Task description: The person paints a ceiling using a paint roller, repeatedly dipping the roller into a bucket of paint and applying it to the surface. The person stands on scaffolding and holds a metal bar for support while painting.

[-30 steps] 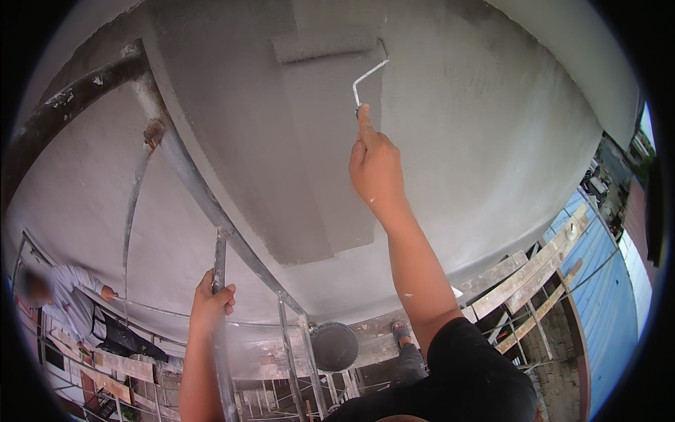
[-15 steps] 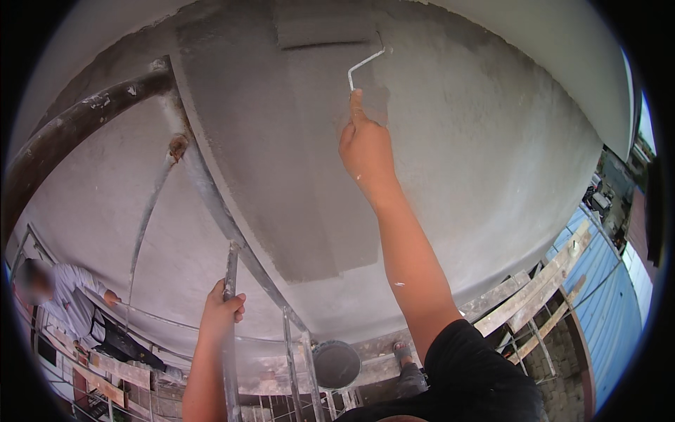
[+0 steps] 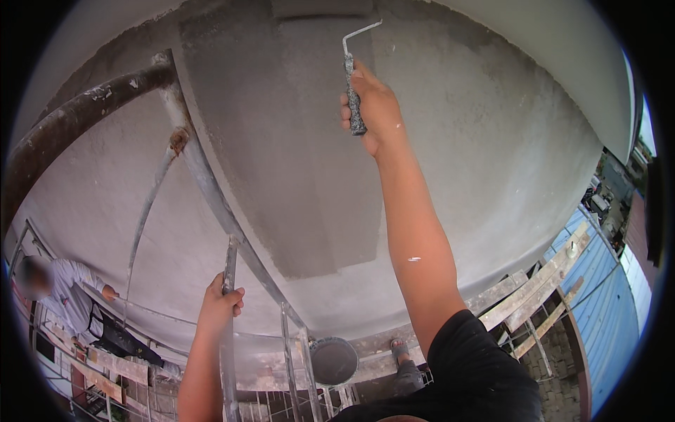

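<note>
Two bare hands are at work before a grey wall (image 3: 464, 155). At the upper centre of the frame, the right hand (image 3: 377, 105) is closed around the speckled handle (image 3: 355, 109) of a paint roller (image 3: 322, 8), fingers curled over its left side. From the handle a bent, pale rod (image 3: 361, 31) runs up and to the right. The roller lies level at the very top edge, against the wall, over a darker grey patch (image 3: 281, 141) that reaches down past the middle of the frame.

At the lower left of centre, the left hand (image 3: 221, 302) is wrapped around an upright pipe (image 3: 230, 257), which meets a sloping tube (image 3: 211, 190) just above. A thick dark pipe (image 3: 91, 102) curves across the upper left.

Below centre stands a dark bucket (image 3: 333, 342), with a foot (image 3: 399, 348) near its right side. Planks (image 3: 541, 281) and a blue roof (image 3: 608, 281) fill the lower right. At the lower left, a co-worker (image 3: 70, 285) in a pale top has one hand by a thin rail (image 3: 151, 311).
</note>
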A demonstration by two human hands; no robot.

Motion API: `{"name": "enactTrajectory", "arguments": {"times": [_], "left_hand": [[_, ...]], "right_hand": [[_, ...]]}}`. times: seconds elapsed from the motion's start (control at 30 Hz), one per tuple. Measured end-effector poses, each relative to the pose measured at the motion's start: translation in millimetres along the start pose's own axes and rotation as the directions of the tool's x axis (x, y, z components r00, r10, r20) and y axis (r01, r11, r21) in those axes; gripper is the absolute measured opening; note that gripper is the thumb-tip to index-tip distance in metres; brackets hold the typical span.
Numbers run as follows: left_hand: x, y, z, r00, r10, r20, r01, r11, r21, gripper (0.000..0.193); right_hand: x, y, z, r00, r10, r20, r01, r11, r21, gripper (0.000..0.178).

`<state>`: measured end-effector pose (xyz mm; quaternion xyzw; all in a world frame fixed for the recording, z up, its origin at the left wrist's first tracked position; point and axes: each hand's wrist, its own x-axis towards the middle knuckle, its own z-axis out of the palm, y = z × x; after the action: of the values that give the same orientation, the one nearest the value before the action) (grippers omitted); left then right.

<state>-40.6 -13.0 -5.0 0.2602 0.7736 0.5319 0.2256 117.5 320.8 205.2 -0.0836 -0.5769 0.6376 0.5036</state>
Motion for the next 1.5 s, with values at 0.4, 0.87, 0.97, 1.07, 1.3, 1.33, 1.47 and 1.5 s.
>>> {"name": "enactTrajectory", "arguments": {"times": [0.4,0.87,0.97,1.07,1.3,1.33,1.47,1.5], "left_hand": [[-0.6,2.6,6.6,1.0,-0.009,-0.02,0.007,0.998,-0.063,0.042],[-2.7,5.5,7.3,1.0,0.002,-0.013,-0.002,1.0,0.022,0.041],[-3.9,4.2,6.8,0.999,0.006,-0.038,-0.005,1.0,0.03,0.042],[-1.5,4.1,5.6,1.0,-0.005,-0.019,0.006,0.999,0.036,0.047],[0.3,-0.5,5.4,1.0,-0.007,-0.02,0.008,0.999,0.036,0.054],[0.5,-0.3,5.6,1.0,-0.005,-0.022,0.006,0.999,0.033,0.054],[-1.8,0.0,5.9,0.999,-0.011,-0.034,0.012,1.0,0.019,0.053],[-1.9,0.0,5.7,1.0,-0.011,-0.027,0.012,1.0,0.022,0.052]], "right_hand": [[-126.5,162.1,-77.0,0.941,0.332,-0.057,-0.337,0.926,-0.168,0.047],[-308.1,360.1,-163.0,0.684,0.679,-0.268,-0.73,0.64,-0.24,0.047],[-325.5,398.9,-175.8,0.62,0.727,-0.297,-0.785,0.582,-0.213,0.042],[-336.6,440.2,-193.3,0.565,0.775,-0.284,-0.825,0.543,-0.158,0.035],[-333.6,420.1,-200.4,0.532,0.794,-0.295,-0.844,0.526,-0.107,0.04],[-328.8,401.8,-197.0,0.561,0.773,-0.297,-0.824,0.556,-0.111,0.042],[-295.7,330.6,-183.3,0.676,0.698,-0.234,-0.734,0.664,-0.143,0.047],[-285.5,313.9,-177.3,0.697,0.684,-0.216,-0.714,0.691,-0.118,0.047]]}}
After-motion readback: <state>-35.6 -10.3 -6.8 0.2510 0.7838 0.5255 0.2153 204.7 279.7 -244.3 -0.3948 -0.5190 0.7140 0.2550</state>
